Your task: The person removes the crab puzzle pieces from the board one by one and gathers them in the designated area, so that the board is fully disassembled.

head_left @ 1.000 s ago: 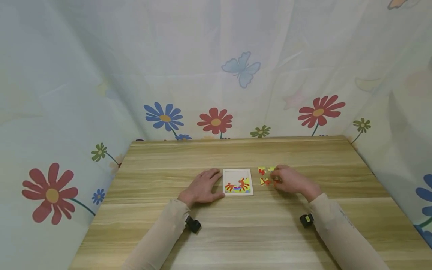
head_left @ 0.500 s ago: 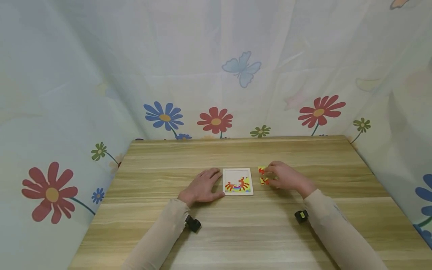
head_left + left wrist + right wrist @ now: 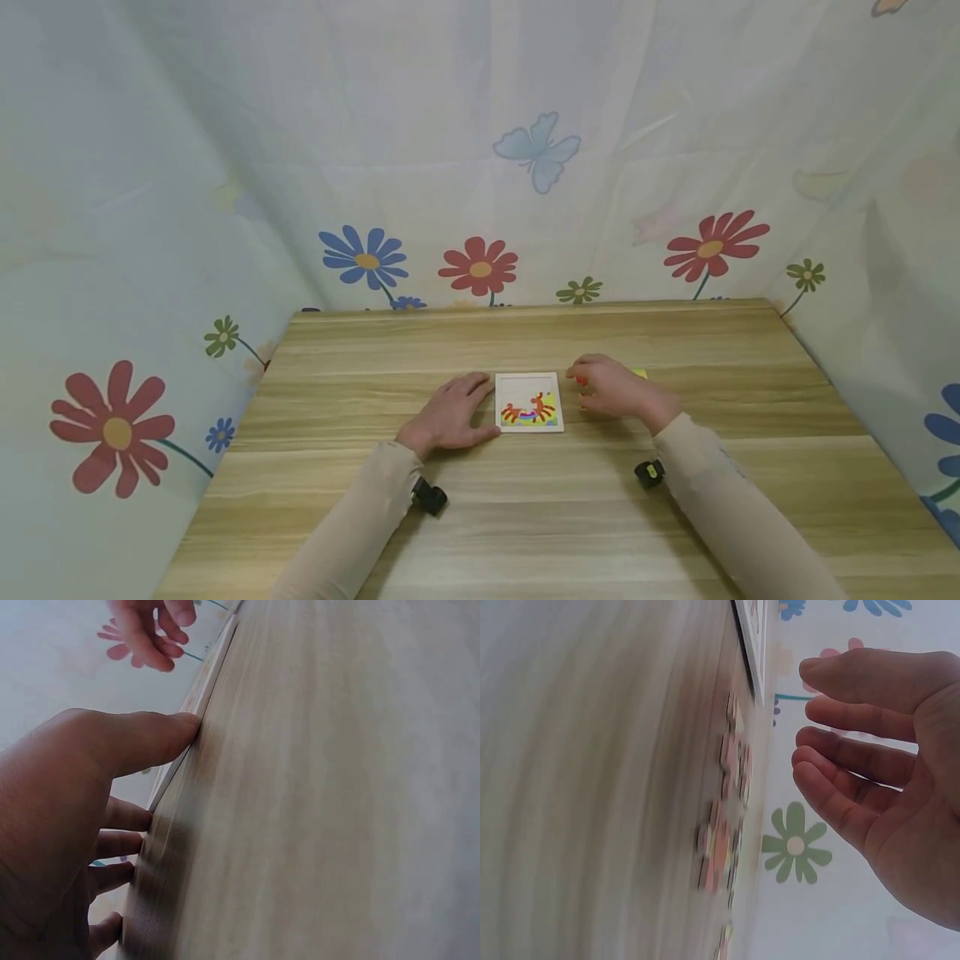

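Note:
A white-framed jigsaw puzzle tray (image 3: 528, 429) lies mid-table, with joined red, yellow and blue pieces (image 3: 528, 412) across its lower part. At its left side rests my left hand (image 3: 447, 417); the left wrist view shows the thumb (image 3: 161, 735) touching the tray's edge, with the fingers spread on the tabletop. My right hand (image 3: 618, 390) hovers to the right of the tray, fingers loosely bent and holding nothing. Beneath it lie several loose puzzle pieces (image 3: 718, 847), mostly hidden in the head view apart from a red bit (image 3: 581, 380) and a yellow corner (image 3: 640, 373).
The wood-grain table (image 3: 517, 517) reaches back to a pale curtain (image 3: 420, 133) printed with flowers and a butterfly. Small black wrist cameras sit at the left sleeve (image 3: 430, 497) and the right sleeve (image 3: 649, 473).
My right hand has moved left over the loose pieces, toward the tray, uncovering a yellow piece behind it. My left hand and the tray have stayed put.

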`<state>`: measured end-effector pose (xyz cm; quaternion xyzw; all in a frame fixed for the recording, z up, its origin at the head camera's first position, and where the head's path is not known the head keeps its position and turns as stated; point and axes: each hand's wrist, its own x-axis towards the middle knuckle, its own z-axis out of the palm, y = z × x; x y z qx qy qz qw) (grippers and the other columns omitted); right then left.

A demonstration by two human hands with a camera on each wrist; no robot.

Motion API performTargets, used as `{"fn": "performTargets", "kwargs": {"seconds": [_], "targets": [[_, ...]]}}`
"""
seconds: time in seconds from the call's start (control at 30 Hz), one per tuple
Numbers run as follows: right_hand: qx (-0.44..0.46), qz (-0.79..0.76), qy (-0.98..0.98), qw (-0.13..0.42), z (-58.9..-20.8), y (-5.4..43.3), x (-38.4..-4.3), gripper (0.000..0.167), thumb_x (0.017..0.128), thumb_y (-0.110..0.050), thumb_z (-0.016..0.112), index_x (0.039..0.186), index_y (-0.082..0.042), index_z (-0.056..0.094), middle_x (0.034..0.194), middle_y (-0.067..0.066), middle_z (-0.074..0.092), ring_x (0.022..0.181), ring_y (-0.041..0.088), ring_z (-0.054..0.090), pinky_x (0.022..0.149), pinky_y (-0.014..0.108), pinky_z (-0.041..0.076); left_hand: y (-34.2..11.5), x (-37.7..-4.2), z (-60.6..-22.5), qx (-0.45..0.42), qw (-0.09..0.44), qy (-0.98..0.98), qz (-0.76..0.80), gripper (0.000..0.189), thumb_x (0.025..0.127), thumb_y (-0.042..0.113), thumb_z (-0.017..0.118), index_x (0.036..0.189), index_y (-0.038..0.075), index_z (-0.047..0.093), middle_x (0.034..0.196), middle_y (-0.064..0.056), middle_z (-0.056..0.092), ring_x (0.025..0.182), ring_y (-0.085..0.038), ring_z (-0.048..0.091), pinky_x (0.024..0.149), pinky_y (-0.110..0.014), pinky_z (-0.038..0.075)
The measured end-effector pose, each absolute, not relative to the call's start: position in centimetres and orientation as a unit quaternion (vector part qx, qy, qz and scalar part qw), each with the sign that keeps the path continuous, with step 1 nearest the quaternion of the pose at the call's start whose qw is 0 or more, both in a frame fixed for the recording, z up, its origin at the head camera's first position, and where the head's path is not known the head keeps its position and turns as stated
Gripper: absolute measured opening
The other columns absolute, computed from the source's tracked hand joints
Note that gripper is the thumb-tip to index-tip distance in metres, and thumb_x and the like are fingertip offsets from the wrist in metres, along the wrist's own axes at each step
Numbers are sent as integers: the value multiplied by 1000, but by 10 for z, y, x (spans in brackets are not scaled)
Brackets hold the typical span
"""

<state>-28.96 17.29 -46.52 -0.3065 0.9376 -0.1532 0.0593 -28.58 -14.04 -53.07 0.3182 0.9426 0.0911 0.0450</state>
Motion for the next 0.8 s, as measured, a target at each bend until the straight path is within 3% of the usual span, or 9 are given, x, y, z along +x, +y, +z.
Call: {"fn": "performTargets", "kwargs": {"seconds": [0.23,0.8], "targets": [[-325,-155,931,67,-468,157,-291,39,83,-12,72,118,2,66,121,18,62,115,33,57,99,48,48,-140,-285,-530,321,43,942,92,83,88,64,54,148,10,40,152,-8,37,142,-24,32,118,-44,26],[-340,-142,925,97,-476,126,-296,42,82,-15,72,121,0,65,124,18,61,120,36,54,104,48,44,-140,-284,-527,318,43,943,87,82,88,65,54,148,11,41,152,-8,37,142,-24,32,118,-44,26]]}}
